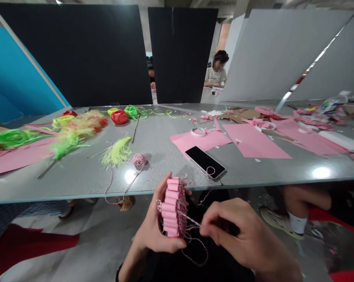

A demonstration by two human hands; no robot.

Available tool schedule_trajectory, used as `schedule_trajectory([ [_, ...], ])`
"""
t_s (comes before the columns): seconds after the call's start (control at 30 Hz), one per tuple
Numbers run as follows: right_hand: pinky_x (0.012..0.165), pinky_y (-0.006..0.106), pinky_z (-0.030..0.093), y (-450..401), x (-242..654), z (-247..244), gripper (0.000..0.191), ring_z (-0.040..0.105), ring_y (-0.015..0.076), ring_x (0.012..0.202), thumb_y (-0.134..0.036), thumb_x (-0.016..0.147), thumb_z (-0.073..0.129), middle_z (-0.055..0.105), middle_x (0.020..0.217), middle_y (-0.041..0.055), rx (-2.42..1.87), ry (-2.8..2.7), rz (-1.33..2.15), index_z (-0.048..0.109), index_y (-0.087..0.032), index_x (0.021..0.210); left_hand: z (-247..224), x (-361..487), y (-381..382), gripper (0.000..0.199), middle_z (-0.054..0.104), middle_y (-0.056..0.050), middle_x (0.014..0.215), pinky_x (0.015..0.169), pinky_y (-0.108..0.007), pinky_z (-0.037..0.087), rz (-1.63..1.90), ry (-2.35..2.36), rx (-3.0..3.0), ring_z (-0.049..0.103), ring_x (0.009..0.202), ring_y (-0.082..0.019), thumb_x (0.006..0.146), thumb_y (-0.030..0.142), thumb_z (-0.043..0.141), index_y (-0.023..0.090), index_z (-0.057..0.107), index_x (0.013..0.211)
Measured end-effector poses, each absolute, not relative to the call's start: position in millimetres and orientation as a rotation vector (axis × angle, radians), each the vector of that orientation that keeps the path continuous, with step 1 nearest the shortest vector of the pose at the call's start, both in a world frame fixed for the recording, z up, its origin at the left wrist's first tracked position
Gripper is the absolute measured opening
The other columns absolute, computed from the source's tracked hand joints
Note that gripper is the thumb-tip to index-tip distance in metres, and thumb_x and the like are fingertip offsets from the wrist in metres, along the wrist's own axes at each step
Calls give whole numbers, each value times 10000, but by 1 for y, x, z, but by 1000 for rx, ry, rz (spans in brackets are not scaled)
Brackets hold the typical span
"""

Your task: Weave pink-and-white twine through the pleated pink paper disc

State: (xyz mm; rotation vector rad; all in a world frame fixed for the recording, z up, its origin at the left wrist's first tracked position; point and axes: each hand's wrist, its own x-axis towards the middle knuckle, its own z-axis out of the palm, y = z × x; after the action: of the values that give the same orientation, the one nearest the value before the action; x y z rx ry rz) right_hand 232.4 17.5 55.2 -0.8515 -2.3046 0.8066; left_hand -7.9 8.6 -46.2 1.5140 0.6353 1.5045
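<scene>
My left hand (156, 227) is wrapped round a pink pleated paper piece (171, 209), held above my lap just in front of the table edge. Red-and-white twine winds over its right side. Between the thumb and fingers of my right hand (229, 227) a strand of the twine (191, 219) is pinched and stretched taut from the paper piece. A loose loop of twine hangs below. On the table beyond lies a ball of the same twine (139, 159), its tail drooping over the edge. A phone (205, 162) lies right of it, with some twine across its corner.
Green and red yarn bundles (119, 116) and fluffy frayed yarn (83, 125) lie at the left. Pink paper sheets (256, 141), a roll of white tape (198, 132), scraps and a plastic bottle (335, 102) spread rightward. Behind stand black panels (106, 55). A person's leg (297, 207) is at lower right.
</scene>
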Motion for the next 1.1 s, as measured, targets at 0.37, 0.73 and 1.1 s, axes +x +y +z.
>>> schedule_trajectory([
  [0.37,562,220,447,48,228,42,438,593,115,593,-618,846,865,729,729,-29,-660,-2193,1652,761,-209,963,-53,-2,5,1353,559,-202,1575,1219,-666,411,1378,607,1505,593,1393,-466,614,671,992,305,284,1708],
  [0.73,657,262,477,35,218,40,123,587,127,683,-286,981,745,677,816,-25,-785,-1994,1375,683,-211,905,-37,-1,0,1242,516,-227,1582,1132,-661,490,1347,768,1579,565,1408,-472,602,551,1049,323,290,1558],
  [1.1,880,385,571,31,217,29,216,679,212,925,-380,1090,607,707,1017,43,-528,-1442,1459,584,-247,922,-25,1,-2,884,434,-161,1655,1175,-600,450,1331,903,1625,514,1438,-440,715,609,969,298,499,1396],
])
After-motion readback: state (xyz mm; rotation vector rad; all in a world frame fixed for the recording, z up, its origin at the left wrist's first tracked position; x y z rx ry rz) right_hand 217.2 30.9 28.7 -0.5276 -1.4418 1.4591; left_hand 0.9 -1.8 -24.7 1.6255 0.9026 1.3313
